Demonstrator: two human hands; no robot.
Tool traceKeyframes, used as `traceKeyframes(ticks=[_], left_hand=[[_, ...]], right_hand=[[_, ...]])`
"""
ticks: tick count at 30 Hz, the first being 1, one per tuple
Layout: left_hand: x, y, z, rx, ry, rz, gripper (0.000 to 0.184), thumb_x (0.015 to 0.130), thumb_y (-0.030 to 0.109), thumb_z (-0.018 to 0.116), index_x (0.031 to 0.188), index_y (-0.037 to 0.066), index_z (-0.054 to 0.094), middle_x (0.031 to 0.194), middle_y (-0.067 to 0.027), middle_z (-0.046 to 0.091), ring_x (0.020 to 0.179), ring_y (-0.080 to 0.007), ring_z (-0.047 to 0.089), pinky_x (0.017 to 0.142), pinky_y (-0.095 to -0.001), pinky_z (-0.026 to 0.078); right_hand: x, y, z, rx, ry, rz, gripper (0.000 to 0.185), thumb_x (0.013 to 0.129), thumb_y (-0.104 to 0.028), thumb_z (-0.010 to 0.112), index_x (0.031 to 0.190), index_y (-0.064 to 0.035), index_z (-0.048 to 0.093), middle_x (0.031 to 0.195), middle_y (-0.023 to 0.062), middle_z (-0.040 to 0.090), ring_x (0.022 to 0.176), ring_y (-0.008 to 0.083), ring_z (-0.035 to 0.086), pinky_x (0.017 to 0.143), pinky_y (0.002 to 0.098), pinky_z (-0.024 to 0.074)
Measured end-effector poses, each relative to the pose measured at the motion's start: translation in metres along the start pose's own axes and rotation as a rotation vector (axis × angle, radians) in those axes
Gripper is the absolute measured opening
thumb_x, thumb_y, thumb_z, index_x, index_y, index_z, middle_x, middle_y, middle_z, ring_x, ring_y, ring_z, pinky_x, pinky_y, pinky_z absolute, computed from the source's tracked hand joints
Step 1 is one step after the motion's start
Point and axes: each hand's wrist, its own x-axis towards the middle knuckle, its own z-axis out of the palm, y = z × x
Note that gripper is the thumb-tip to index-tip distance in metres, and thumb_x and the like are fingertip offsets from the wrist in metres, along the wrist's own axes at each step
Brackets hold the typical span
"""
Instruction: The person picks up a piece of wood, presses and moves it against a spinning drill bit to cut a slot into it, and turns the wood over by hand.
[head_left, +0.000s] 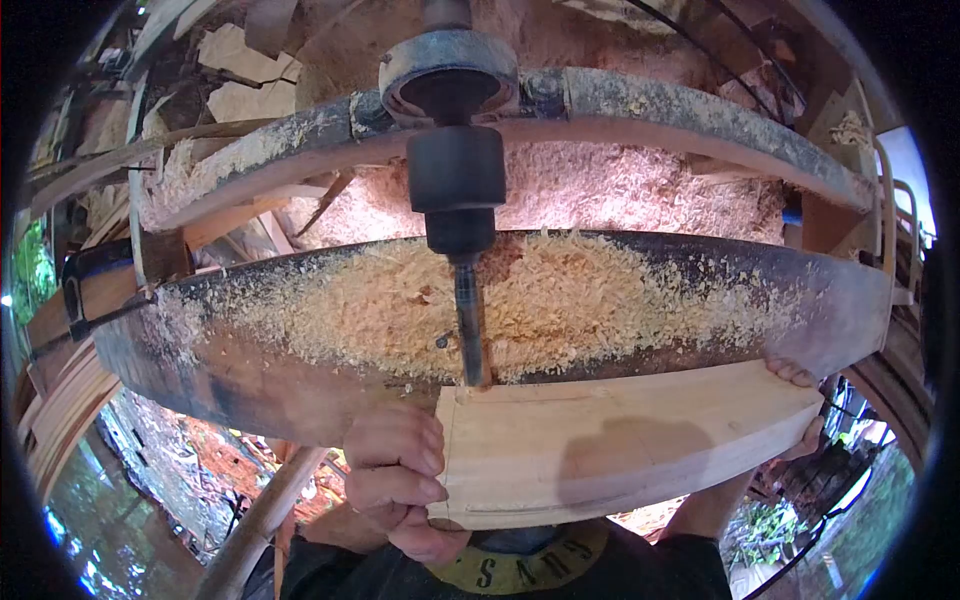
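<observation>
Left grip (395, 475) clamped round wooden block (620, 440), right grip (805, 440) holding other end. Block at near edge of surface (270, 385), bit (469, 325) right by far side. Cutting, seemingly; next feed wants steady pressure.

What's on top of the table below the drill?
On the table: loose wood shavings across the middle; a wooden block over the near edge, left hand and right hand gripping its ends. Surface beneath shavings and block: hidden.
</observation>
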Motion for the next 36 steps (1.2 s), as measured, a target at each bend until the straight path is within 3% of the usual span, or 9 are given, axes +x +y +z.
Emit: traceKeyframes(ticks=[2,12,36], left_hand=[[0.003,-0.003,-0.005,0.016,-0.059,0.021,0.047,0.097,0.058,0.057,0.087,0.012,0.052,0.084,-0.0068,0.052,0.074,-0.0203,0.051,0.065,-0.0359,0.046],[0.008,0.006,0.013,0.081,0.055,-0.049,0.036,0.097,0.042,0.057,0.085,0.01,0.049,0.082,-0.008,0.05,0.073,-0.02,0.048,0.064,-0.0353,0.044],[0.015,-0.004,0.018,0.027,0.083,0.032,0.031,0.096,0.035,0.053,0.083,0.007,0.049,0.081,-0.0097,0.049,0.071,-0.0193,0.047,0.06,-0.0315,0.04]], right_hand=[[0.001,0.0,0.001,-0.001,-0.003,-0.002,0.065,0.091,-0.056,0.046,0.111,0.0037,0.062,0.103,0.0221,0.064,0.101,0.0367,0.061,0.094,0.0516,0.0471],[0.006,0.001,0.006,0.005,-0.019,0.001,0.065,0.091,-0.056,0.047,0.111,0.0035,0.062,0.102,0.0218,0.064,0.101,0.0364,0.061,0.094,0.0513,0.0464],[0.011,0.001,0.016,0.011,-0.035,-0.001,0.065,0.091,-0.056,0.047,0.111,0.0031,0.061,0.102,0.021,0.063,0.101,0.0355,0.059,0.096,0.0505,0.0447]])
